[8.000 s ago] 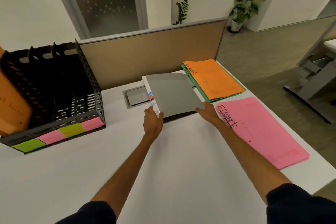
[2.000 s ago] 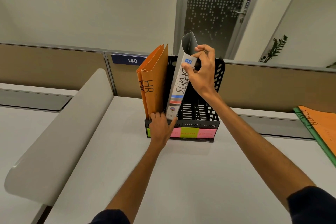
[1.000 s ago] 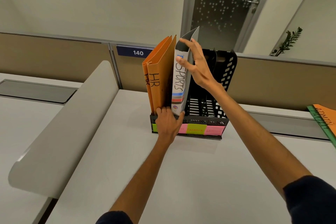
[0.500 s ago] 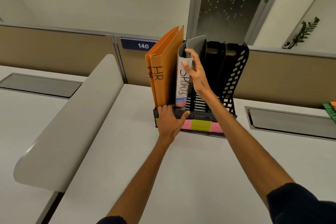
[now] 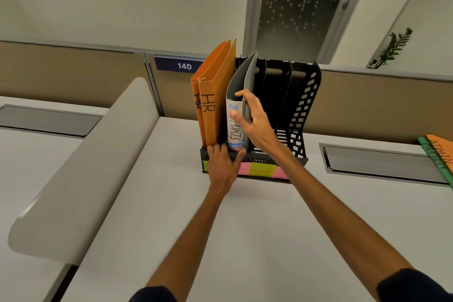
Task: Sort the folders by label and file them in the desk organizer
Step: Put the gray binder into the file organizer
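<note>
The grey folder [image 5: 237, 133] (SPORTS is written down its back) stands in the black rack [image 5: 302, 105], in the slot just beside the two orange folders [image 5: 213, 95]. Its foot is down by the rack's front edge. The right hand [image 5: 255, 120] pinches it near the top — thumb on the back, fingers curled over the edge. The left hand [image 5: 224, 164] lies on the rack's front edge with straight fingers. It touches the feet of the folders and grips nothing.

What could go wrong? The grey covers gape open at the top, so a hard push could catch one cover on a black wall or send it into the next slot. The rack looks light, and a strong shove might slide it back if the left hand lifts off. The orange folders stand much taller than the rack walls, so a bump could make them flop. The left hand hides the sticker under the grey folder, so I cannot tell if this is the right slot.

The rack holds the orange folders, marked HR, in its left end slot, with the grey one next to them. The slots further right show only black walls. One sticker [image 5: 261, 169] on the front seems to say FINANCE. At the far right of the desk [image 5: 245, 240] lies a pile [image 5: 442, 152] — an orange cover on a green one, not filed yet.
</note>
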